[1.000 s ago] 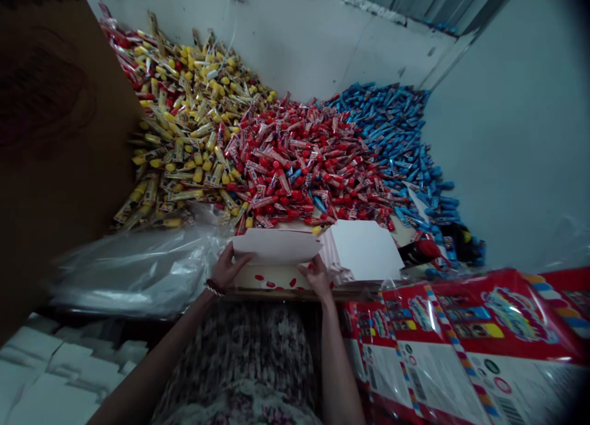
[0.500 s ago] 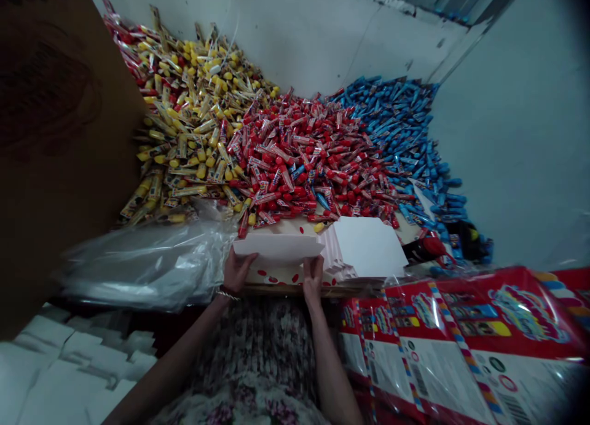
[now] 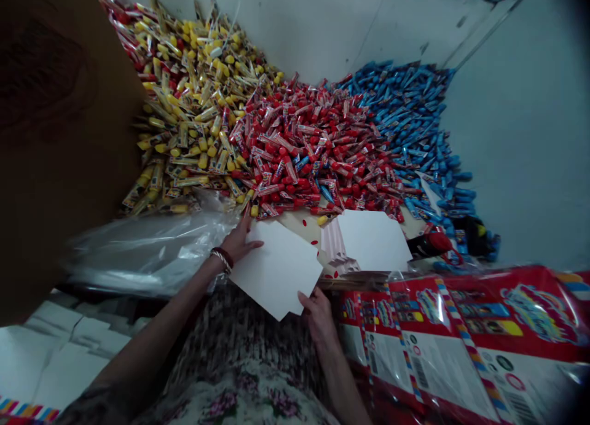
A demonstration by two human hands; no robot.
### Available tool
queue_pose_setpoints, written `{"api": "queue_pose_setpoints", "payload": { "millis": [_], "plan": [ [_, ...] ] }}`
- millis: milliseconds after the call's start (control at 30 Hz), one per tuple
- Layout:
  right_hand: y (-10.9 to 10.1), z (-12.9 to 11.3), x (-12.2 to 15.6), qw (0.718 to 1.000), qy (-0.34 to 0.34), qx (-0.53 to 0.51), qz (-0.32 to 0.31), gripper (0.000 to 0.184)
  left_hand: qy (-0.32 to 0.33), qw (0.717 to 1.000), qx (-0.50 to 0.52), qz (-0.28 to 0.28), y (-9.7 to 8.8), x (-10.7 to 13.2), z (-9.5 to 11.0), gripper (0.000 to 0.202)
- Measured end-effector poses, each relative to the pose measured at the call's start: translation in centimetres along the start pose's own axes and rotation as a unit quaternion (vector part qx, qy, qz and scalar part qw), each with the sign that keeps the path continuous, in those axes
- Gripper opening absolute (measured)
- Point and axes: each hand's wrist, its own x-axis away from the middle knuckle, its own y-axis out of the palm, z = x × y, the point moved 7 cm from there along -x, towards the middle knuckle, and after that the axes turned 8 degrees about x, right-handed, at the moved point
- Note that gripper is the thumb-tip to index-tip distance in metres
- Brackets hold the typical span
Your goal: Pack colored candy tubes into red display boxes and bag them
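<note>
"What's around the hands?"

"A stack of white card blanks (image 3: 373, 240) ahead and right, a clear plastic sheet (image 3: 147, 250) left, red-wrapped candy tubes (image 3: 304, 148) beyond, a printed red carton (image 3: 461, 333) right."

"And the grip?"

"A loose white card blank (image 3: 276, 270) sits tilted between both hands: the left hand (image 3: 237, 243) lies open along its edge, the right hand (image 3: 318, 317) curls at its lower edge, firmness unclear."

Head-worn camera, single view, looking forward and down from above the person's floral garment (image 3: 239, 369). The left hand (image 3: 237, 243) and right hand (image 3: 319, 320) lie close below; heaped packaged tubes (image 3: 295, 148) and the corner wall (image 3: 520, 136) lie farther ahead.
</note>
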Motion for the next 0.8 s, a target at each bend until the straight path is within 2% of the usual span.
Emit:
{"api": "queue_pose_setpoints", "payload": {
  "millis": [33, 67, 100, 133, 167, 200, 267, 333, 433, 500, 533, 567, 600, 633, 700, 733, 767, 800],
  "plan": [
    [-0.3, 1.3, 0.7, 0.999, 0.028, -0.022, 0.025, 0.049, 0.044, 0.997, -0.069, 0.010, 0.6, 1.0, 1.1, 0.074],
    [-0.5, 2.4, 1.2, 0.997, 0.051, -0.039, 0.048, 0.047, 0.097, 0.987, -0.128, -0.003, 1.9, 2.5, 2.1, 0.071],
    [-0.4, 3.4, 1.5, 0.994, 0.068, -0.057, 0.066, 0.045, 0.151, 0.972, -0.176, -0.038, 3.7, 4.2, 3.0, 0.067],
    [0.0, 4.0, 1.5, 0.991, 0.078, -0.077, 0.078, 0.043, 0.202, 0.952, -0.208, -0.099, 5.9, 6.2, 3.5, 0.062],
    [0.7, 4.4, 1.3, 0.988, 0.081, -0.100, 0.082, 0.041, 0.240, 0.928, -0.237, -0.160, 8.0, 8.3, 3.5, 0.057],
    [1.6, 4.6, 0.9, 0.986, 0.081, -0.124, 0.082, 0.039, 0.263, 0.906, -0.268, -0.193, 9.7, 10.1, 3.2, 0.049],
    [3.8, 4.7, -0.1, 0.982, 0.075, -0.157, 0.072, 0.035, 0.283, 0.885, -0.314, -0.196, 11.5, 12.2, 2.1, 0.035],
    [5.9, 4.7, -0.9, 0.983, 0.072, -0.160, 0.054, 0.031, 0.285, 0.881, -0.332, -0.180, 12.0, 12.5, 0.5, 0.030],
    [7.4, 5.0, -0.8, 0.992, 0.072, -0.100, -0.007, 0.031, 0.292, 0.875, -0.338, -0.189, 11.3, 11.7, -2.2, 0.025],
    [6.4, 5.0, 0.0, 0.998, 0.043, 0.022, -0.027, 0.035, 0.316, 0.866, -0.338, -0.190, 10.1, 11.5, -3.6, 0.025],
    [5.3, 4.5, 0.4, 0.994, -0.002, 0.111, -0.013, 0.038, 0.331, 0.863, -0.335, -0.183, 9.5, 11.5, -4.1, 0.026],
    [4.2, 3.7, 0.9, 0.975, -0.066, 0.211, 0.012, 0.040, 0.343, 0.863, -0.328, -0.172, 8.9, 11.7, -4.5, 0.027],
    [3.4, 2.5, 1.3, 0.939, -0.146, 0.308, 0.042, 0.040, 0.350, 0.867, -0.317, -0.160, 8.3, 11.8, -4.8, 0.028],
    [3.1, 1.3, 1.8, 0.886, -0.229, 0.398, 0.060, 0.038, 0.350, 0.874, -0.303, -0.148, 7.7, 12.0, -5.2, 0.029],
    [4.0, 0.1, 2.1, 0.760, -0.366, 0.536, 0.043, 0.029, 0.334, 0.897, -0.265, -0.116, 6.8, 12.2, -5.9, 0.029],
    [4.8, 0.0, 1.9, 0.704, -0.411, 0.579, 0.019, 0.023, 0.324, 0.909, -0.243, -0.098, 6.4, 12.3, -6.1, 0.029],
    [5.6, 0.0, 1.5, 0.661, -0.444, 0.604, -0.002, 0.019, 0.315, 0.919, -0.222, -0.080, 6.1, 12.3, -6.4, 0.029],
    [6.3, 0.1, 1.0, 0.633, -0.468, 0.617, -0.020, 0.018, 0.307, 0.928, -0.203, -0.064, 5.9, 12.4, -6.5, 0.028]
  ]
}}
